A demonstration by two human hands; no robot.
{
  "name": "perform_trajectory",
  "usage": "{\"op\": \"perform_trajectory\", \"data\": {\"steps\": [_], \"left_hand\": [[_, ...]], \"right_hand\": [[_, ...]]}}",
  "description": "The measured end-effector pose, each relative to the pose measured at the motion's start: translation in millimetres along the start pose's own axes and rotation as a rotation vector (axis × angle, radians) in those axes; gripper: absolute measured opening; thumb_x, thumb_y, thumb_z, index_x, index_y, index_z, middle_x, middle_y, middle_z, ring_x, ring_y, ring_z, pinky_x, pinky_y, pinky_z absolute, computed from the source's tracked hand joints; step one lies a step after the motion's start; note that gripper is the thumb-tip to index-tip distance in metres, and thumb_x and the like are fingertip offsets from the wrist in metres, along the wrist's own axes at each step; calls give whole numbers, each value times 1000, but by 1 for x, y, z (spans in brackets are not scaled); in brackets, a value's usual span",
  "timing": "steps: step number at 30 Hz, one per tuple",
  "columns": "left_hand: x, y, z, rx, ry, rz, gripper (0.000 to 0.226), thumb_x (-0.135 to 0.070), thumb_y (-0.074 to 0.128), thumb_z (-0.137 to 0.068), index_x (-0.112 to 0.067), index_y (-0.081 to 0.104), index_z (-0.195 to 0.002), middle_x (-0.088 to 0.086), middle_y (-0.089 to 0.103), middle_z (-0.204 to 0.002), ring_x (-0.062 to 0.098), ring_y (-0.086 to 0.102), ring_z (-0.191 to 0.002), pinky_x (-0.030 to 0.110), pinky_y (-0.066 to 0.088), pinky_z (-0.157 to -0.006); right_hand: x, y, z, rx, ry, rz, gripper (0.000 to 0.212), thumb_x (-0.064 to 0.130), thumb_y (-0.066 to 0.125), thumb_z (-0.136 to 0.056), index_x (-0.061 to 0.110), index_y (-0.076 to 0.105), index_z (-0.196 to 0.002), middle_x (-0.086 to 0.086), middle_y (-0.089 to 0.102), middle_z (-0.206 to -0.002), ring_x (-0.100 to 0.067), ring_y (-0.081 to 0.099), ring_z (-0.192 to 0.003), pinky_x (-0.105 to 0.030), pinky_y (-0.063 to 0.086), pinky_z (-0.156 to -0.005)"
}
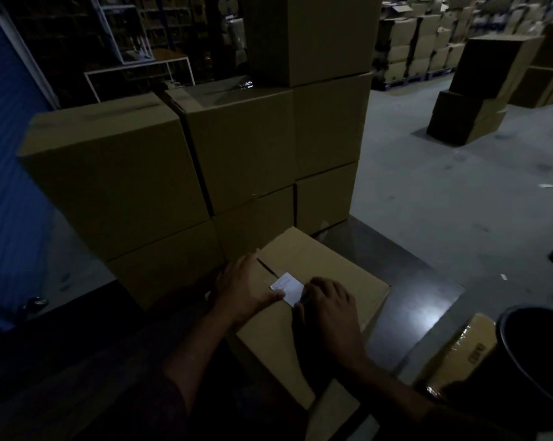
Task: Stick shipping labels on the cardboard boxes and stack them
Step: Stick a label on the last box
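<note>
both hands on box top, on the dark table in front of box stack. left hand flat, thumb pressing white label. right hand fingers curled on label's right edge.

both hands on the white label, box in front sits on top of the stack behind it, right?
Not on the stack. The head view shows the box on the dark table in front of the stack. Both the left hand and right hand do touch the label.

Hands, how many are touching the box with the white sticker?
2. The left hand rests on the box beside the sticker; the right hand presses the sticker's other edge.
</note>
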State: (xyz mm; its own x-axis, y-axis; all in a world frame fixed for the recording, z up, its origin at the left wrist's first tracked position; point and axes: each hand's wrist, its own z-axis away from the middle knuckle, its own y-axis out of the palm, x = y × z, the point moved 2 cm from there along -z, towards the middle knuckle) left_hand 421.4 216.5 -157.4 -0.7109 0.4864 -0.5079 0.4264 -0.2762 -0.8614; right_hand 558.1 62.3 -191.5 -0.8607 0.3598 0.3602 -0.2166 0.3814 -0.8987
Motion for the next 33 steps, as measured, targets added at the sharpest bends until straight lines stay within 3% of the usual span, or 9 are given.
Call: {"op": "perform_trajectory", "data": {"steps": [5,8,11,14,17,20,25,33], "left_hand": [[1,10,-2,-103,-116,-51,106,-89,67,-67,-38,39,-156,-6,37,-162,25,37,-146,50,28,-119],[-2,20,8,-198,-221,-39,104,-87,69,-67,-38,40,-154,-1,39,-159,28,36,-143,50,28,-115],[-6,28,22,-290,-266,-81,104,-89,66,-68,-34,42,-153,2,43,-156,28,40,-140,48,30,-112],[-7,32,27,-341,-260,-156,105,-96,55,-66,-34,45,-151,0,48,-153,27,46,-135,47,35,-109],[-4,32,25,-348,-265,-170,106,-101,47,-63,-36,48,-147,-1,51,-149,26,49,-130,47,37,-105],[-4,32,24,-349,-264,-185,108,-102,45,-63,-35,48,-148,-1,51,-149,26,49,-131,47,37,-104],[-5,34,24,-350,-262,-182,112,-103,43,-60,-34,45,-150,0,49,-151,27,47,-134,50,39,-107],[-5,35,26,-333,-262,-156,114,-101,41,-61,-35,40,-153,1,43,-156,28,42,-139,51,36,-110]], "right_hand": [[-8,-1,-28,63,-132,-16,39,53,52,-96,30,61,-126,7,50,-146,-15,40,-134,-35,30,-112],[-17,-5,-45,160,-203,-5,51,56,54,-91,28,59,-133,5,49,-148,-21,40,-135,-40,32,-110],[-20,-8,-57,190,-188,-15,68,68,37,-81,32,59,-135,6,49,-146,-22,40,-133,-40,33,-105],[-13,-2,-63,125,-145,-46,57,68,41,-83,40,63,-127,8,53,-137,-21,43,-125,-37,32,-95],[-8,4,-69,86,-119,-90,38,59,58,-88,39,67,-119,8,55,-130,-20,45,-119,-34,29,-89],[-11,6,-72,62,-86,-153,26,52,63,-88,36,70,-107,9,57,-122,-20,47,-113,-34,33,-87],[-15,10,-71,5,-93,-113,24,47,67,-84,32,72,-101,4,61,-116,-22,50,-108,-32,36,-84],[-26,6,-62,15,-96,-117,24,39,71,-83,24,74,-102,1,59,-114,-23,47,-114,-23,24,-88]]}}
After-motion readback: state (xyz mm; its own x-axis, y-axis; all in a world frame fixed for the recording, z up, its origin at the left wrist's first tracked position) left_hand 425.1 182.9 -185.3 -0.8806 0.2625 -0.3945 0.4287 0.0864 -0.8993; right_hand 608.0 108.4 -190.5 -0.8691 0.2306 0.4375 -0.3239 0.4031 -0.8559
